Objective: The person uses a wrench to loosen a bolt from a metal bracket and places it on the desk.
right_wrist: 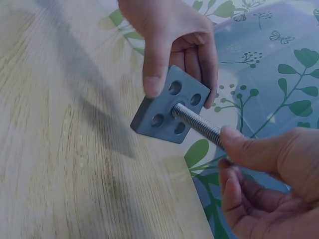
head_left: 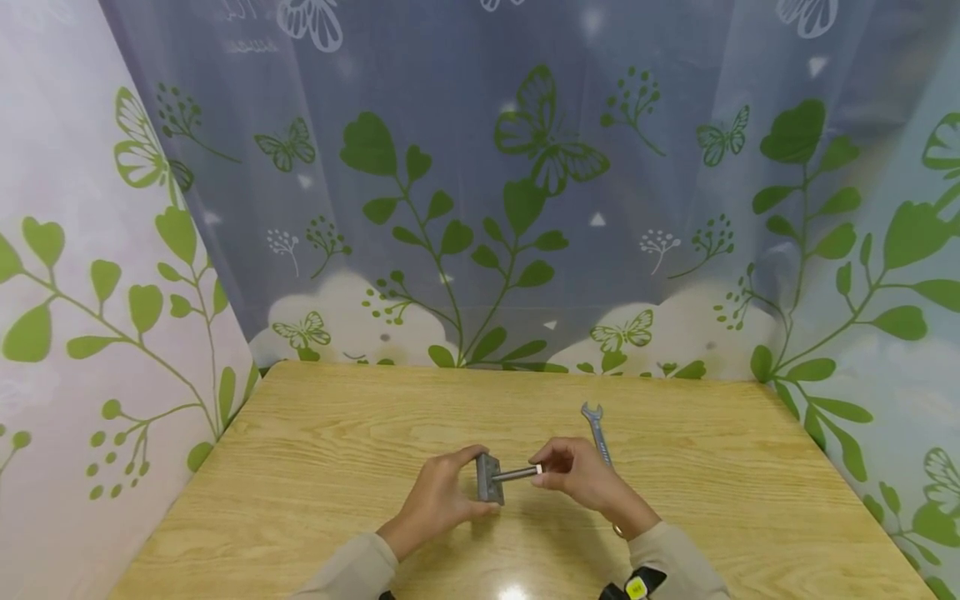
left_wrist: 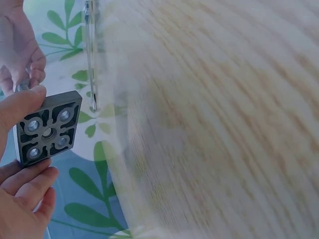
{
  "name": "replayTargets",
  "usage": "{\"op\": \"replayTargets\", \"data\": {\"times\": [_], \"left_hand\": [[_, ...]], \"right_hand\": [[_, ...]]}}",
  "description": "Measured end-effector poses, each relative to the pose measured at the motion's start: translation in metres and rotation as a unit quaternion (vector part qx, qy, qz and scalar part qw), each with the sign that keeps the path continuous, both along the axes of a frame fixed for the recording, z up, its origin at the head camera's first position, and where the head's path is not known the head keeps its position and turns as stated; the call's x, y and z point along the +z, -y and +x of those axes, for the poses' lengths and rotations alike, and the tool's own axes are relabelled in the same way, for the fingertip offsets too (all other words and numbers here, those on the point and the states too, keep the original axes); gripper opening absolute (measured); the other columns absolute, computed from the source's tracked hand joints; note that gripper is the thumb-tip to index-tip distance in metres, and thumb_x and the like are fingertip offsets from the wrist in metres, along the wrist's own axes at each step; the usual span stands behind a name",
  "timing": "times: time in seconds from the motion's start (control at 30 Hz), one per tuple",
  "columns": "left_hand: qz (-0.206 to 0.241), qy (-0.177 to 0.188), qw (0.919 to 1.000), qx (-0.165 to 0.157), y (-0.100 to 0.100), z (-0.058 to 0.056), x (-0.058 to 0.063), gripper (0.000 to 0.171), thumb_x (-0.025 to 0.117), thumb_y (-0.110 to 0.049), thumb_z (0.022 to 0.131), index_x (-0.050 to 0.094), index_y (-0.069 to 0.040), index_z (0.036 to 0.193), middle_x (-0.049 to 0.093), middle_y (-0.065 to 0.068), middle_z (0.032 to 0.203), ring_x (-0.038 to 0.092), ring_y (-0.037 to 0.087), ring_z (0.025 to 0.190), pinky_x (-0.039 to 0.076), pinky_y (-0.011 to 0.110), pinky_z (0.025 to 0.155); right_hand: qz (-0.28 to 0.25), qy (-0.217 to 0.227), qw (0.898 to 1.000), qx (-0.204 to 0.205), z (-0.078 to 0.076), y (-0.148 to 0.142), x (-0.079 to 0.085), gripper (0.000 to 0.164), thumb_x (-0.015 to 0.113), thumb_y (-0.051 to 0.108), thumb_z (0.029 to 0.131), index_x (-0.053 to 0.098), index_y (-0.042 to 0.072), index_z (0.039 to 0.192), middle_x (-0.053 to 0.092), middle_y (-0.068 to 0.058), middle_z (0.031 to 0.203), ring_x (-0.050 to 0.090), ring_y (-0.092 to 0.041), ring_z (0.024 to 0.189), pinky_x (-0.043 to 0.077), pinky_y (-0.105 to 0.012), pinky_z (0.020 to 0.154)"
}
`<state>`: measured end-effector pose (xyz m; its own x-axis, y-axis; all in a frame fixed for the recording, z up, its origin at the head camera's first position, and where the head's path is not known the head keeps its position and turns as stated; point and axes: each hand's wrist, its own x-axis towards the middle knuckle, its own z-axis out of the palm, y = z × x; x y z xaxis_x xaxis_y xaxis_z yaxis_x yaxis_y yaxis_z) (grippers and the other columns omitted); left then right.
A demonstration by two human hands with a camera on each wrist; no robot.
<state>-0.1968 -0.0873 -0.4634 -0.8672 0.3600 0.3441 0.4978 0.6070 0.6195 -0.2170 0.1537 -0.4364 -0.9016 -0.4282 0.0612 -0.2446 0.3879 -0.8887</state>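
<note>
My left hand [head_left: 437,498] grips a square grey plate [head_left: 489,480] by its edges, thumb on one side and fingers on the opposite side. In the right wrist view, the plate [right_wrist: 149,119] has round holes near its corners, and a threaded rod [right_wrist: 199,125] stands out from its middle. Thumb and fingers of my right hand [head_left: 585,477] pinch the rod's free end, where a pale tip shows in the head view. The plate's other face [left_wrist: 48,132], in the left wrist view, is ribbed, with a round opening at its centre.
An open-ended wrench [head_left: 597,427] lies on the wooden table [head_left: 360,425] just beyond my right hand, which covers its near end. Behind the table hangs a curtain [head_left: 465,275] printed with leaves and butterflies, and similar fabric runs along both sides.
</note>
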Motion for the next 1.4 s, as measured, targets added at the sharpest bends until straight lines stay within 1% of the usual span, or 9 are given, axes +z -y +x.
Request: {"op": "replayTargets", "data": {"times": [0.17,0.43,0.53,0.67,0.8,0.93,1.03,1.17,1.4], "left_hand": [[0.023,0.012,0.9997,-0.001,0.0017,0.0002,0.0006,0.071,0.09,-0.021,0.064,0.06,0.001,0.124,0.066,0.018,0.116,0.065,0.034,0.103,0.055,0.045,0.088],[0.016,0.014,0.9998,-0.002,0.0035,0.0006,-0.0017,0.072,0.09,-0.022,0.064,0.059,0.002,0.124,0.065,0.019,0.118,0.064,0.035,0.106,0.054,0.043,0.09],[0.01,0.011,0.9999,0.001,0.0036,0.0008,-0.0023,0.072,0.09,-0.022,0.064,0.059,0.002,0.124,0.065,0.019,0.118,0.065,0.035,0.105,0.055,0.042,0.089],[0.003,0.008,0.9999,0.008,0.0031,0.0008,-0.0017,0.072,0.09,-0.022,0.063,0.059,0.001,0.124,0.065,0.019,0.119,0.064,0.036,0.106,0.055,0.042,0.089],[-0.006,0.001,0.9999,0.012,0.0018,0.0002,-0.0008,0.072,0.091,-0.022,0.063,0.06,0.0,0.124,0.066,0.017,0.118,0.065,0.034,0.105,0.055,0.041,0.088],[-0.014,-0.005,0.9998,0.011,0.0013,-0.0005,-0.0003,0.071,0.091,-0.022,0.063,0.06,-0.001,0.124,0.067,0.015,0.117,0.065,0.033,0.104,0.055,0.041,0.088],[-0.014,-0.008,0.9998,0.011,0.0014,-0.0008,0.0001,0.072,0.091,-0.021,0.062,0.06,0.0,0.123,0.067,0.015,0.116,0.065,0.033,0.104,0.055,0.042,0.089],[-0.014,-0.013,0.9998,0.011,0.0014,-0.0011,0.0001,0.072,0.091,-0.02,0.062,0.06,0.0,0.123,0.067,0.015,0.116,0.065,0.033,0.104,0.054,0.042,0.089],[-0.016,-0.01,0.9998,0.008,0.0027,0.0001,-0.0013,0.072,0.091,-0.021,0.062,0.06,0.001,0.123,0.066,0.016,0.117,0.065,0.033,0.105,0.055,0.042,0.089]], "right_hand": [[-0.003,-0.017,1.0,-0.003,-0.0011,0.0022,-0.0008,0.023,0.076,0.007,0.081,0.068,-0.003,0.1,0.064,-0.007,0.085,0.059,-0.015,0.074,0.052,-0.022,0.062],[-0.003,0.008,1.0,0.0,-0.0003,0.0022,-0.003,0.023,0.075,0.007,0.082,0.068,-0.002,0.101,0.065,-0.007,0.088,0.059,-0.017,0.077,0.052,-0.024,0.064],[0.001,0.045,0.999,0.008,0.0011,0.002,-0.0016,0.028,0.071,0.018,0.088,0.066,-0.002,0.107,0.065,-0.007,0.091,0.061,-0.02,0.083,0.055,-0.031,0.072],[-0.016,0.116,0.993,0.008,0.0019,0.002,-0.0022,0.05,0.053,0.04,0.098,0.065,-0.008,0.103,0.067,-0.007,0.088,0.066,-0.023,0.083,0.058,-0.041,0.077],[-0.035,0.173,0.984,0.004,0.0025,0.0027,-0.0051,0.068,0.038,0.051,0.1,0.066,-0.009,0.088,0.067,-0.005,0.074,0.064,-0.014,0.067,0.058,-0.034,0.066],[-0.028,0.195,0.98,0.009,0.0034,0.0031,-0.0059,0.063,0.038,0.052,0.1,0.064,-0.001,0.078,0.062,-0.001,0.067,0.056,-0.008,0.058,0.05,-0.024,0.055],[-0.025,0.198,0.98,0.005,0.0024,0.0031,-0.0051,0.054,0.044,0.048,0.1,0.062,0.003,0.076,0.059,0.0,0.065,0.054,-0.008,0.056,0.045,-0.021,0.052],[-0.024,0.193,0.981,0.002,0.0008,0.0018,-0.0034,0.049,0.05,0.043,0.098,0.065,0.0,0.081,0.06,0.0,0.068,0.056,-0.008,0.059,0.049,-0.024,0.056],[-0.031,0.106,0.994,0.017,0.0012,-0.0013,-0.0029,0.026,0.066,0.02,0.091,0.064,-0.005,0.099,0.064,-0.006,0.08,0.059,-0.015,0.074,0.055,-0.034,0.069]]}}
